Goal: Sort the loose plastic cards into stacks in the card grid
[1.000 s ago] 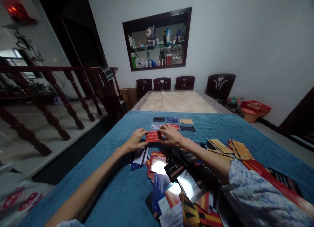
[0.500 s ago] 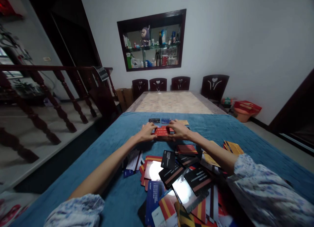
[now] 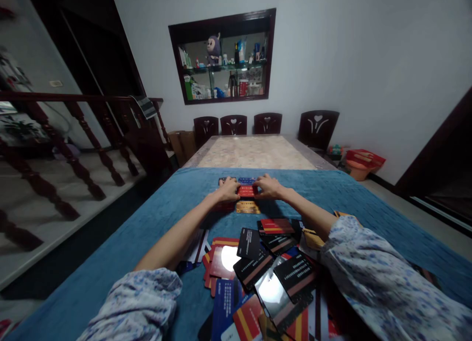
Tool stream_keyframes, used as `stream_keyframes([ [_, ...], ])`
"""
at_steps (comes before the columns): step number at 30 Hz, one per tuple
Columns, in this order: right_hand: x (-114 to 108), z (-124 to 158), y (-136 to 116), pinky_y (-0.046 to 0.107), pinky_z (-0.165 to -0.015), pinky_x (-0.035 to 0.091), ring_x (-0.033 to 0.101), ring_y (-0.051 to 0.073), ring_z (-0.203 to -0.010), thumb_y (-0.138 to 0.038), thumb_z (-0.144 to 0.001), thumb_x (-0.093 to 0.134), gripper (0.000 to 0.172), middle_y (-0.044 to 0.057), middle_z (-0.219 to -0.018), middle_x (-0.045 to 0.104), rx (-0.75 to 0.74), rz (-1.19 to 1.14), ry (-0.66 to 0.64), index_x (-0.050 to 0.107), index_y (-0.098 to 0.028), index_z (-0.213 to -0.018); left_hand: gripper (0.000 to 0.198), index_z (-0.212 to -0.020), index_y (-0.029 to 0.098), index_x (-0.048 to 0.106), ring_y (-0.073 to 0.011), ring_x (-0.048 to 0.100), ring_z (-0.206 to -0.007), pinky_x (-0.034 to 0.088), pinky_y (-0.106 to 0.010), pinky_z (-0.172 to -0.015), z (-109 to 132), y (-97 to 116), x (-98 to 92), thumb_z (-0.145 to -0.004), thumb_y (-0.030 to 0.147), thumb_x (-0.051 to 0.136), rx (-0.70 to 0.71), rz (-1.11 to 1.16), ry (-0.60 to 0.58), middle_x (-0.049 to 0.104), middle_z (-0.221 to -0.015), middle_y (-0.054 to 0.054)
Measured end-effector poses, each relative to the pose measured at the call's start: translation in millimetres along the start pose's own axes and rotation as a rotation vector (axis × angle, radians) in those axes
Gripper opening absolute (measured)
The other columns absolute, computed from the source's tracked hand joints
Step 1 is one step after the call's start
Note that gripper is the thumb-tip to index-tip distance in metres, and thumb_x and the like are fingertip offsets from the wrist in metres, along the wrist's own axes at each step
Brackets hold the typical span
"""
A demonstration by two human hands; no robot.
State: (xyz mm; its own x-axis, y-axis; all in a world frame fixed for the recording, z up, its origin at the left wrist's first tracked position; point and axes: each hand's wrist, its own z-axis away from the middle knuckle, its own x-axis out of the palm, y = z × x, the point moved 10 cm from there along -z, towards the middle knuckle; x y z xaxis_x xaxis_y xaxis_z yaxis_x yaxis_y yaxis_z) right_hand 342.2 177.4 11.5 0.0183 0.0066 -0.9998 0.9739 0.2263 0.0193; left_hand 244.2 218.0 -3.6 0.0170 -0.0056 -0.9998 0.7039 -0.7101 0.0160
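My left hand (image 3: 226,189) and my right hand (image 3: 271,187) pinch a red card (image 3: 247,191) by its two short ends, low over the blue cloth. Just beyond it lies a blue card (image 3: 246,181), with a dark card (image 3: 224,179) to its left, partly hidden by my left fingers. On the near side a gold card (image 3: 248,207) rests flat, and part of a dark red card (image 3: 225,207) shows under my left hand. Whether the red card touches the cloth, I cannot tell.
A loose pile of cards, including black cards (image 3: 254,267), red cards (image 3: 275,226) and blue cards (image 3: 226,301), spreads over the near blue cloth (image 3: 147,223). The bare stone tabletop (image 3: 254,152) lies beyond. Chairs (image 3: 268,124) stand against the wall.
Both hands have shifted slightly away from me with the red card, closer to the blue one. The gold card in front of it is now exposed. The view has turned slightly.
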Motion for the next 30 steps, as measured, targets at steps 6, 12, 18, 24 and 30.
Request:
stream_keyframes([
  [6, 10.3, -8.2, 6.1, 0.043, -0.084, 0.045, 0.049, 0.036, -0.118, -0.038, -0.081, 0.064, 0.031, 0.015, -0.123, 0.062, 0.012, 0.037, -0.049, 0.072, -0.021, -0.106, 0.038, -0.113, 0.02, 0.067, -0.0345, 0.041, -0.122, 0.037, -0.051, -0.097, -9.2, 0.7, 9.3, -0.077, 0.029, 0.062, -0.016, 0.003, -0.033, 0.057, -0.127, -0.014],
  [12, 15.1, -10.3, 9.5, 0.043, -0.084, 0.047, 0.051, 0.035, -0.116, -0.037, -0.08, 0.063, 0.031, 0.014, -0.122, 0.064, 0.033, 0.037, -0.081, 0.072, -0.023, -0.107, 0.033, -0.11, 0.02, 0.066, -0.0357, 0.041, -0.123, 0.037, -0.058, -0.099, -10.3, 4.2, 12.5, -0.078, 0.025, 0.06, -0.028, -0.005, -0.105, 0.059, -0.126, -0.014],
  [18, 14.9, -8.3, 7.5, 0.044, -0.085, 0.048, 0.051, 0.035, -0.117, -0.035, -0.081, 0.061, 0.031, 0.013, -0.12, 0.066, 0.037, 0.047, -0.111, 0.072, -0.023, -0.107, 0.028, -0.104, 0.02, 0.067, -0.0362, 0.04, -0.127, 0.037, -0.061, -0.102, -13.3, 3.1, 15.7, -0.077, 0.024, 0.06, -0.053, -0.027, -0.143, 0.056, -0.127, -0.014],
  [24, 18.0, -12.7, 8.8, 0.039, -0.08, 0.05, 0.054, 0.034, -0.115, -0.035, -0.079, 0.061, 0.032, 0.012, -0.119, 0.068, 0.041, 0.063, -0.136, 0.073, -0.023, -0.105, 0.032, -0.105, 0.022, 0.067, -0.036, 0.04, -0.127, 0.036, -0.062, -0.103, -17.8, 2.1, 18.7, -0.073, 0.021, 0.06, -0.064, -0.035, -0.145, 0.057, -0.125, -0.013],
  [30, 17.8, -14.1, 8.3, 0.04, -0.081, 0.049, 0.053, 0.035, -0.115, -0.034, -0.079, 0.061, 0.031, 0.013, -0.117, 0.069, 0.038, 0.062, -0.147, 0.074, -0.022, -0.104, 0.034, -0.106, 0.019, 0.067, -0.0366, 0.041, -0.126, 0.036, -0.063, -0.102, -15.8, 5.3, 16.7, -0.073, 0.02, 0.059, -0.059, -0.06, -0.133, 0.056, -0.127, -0.016],
])
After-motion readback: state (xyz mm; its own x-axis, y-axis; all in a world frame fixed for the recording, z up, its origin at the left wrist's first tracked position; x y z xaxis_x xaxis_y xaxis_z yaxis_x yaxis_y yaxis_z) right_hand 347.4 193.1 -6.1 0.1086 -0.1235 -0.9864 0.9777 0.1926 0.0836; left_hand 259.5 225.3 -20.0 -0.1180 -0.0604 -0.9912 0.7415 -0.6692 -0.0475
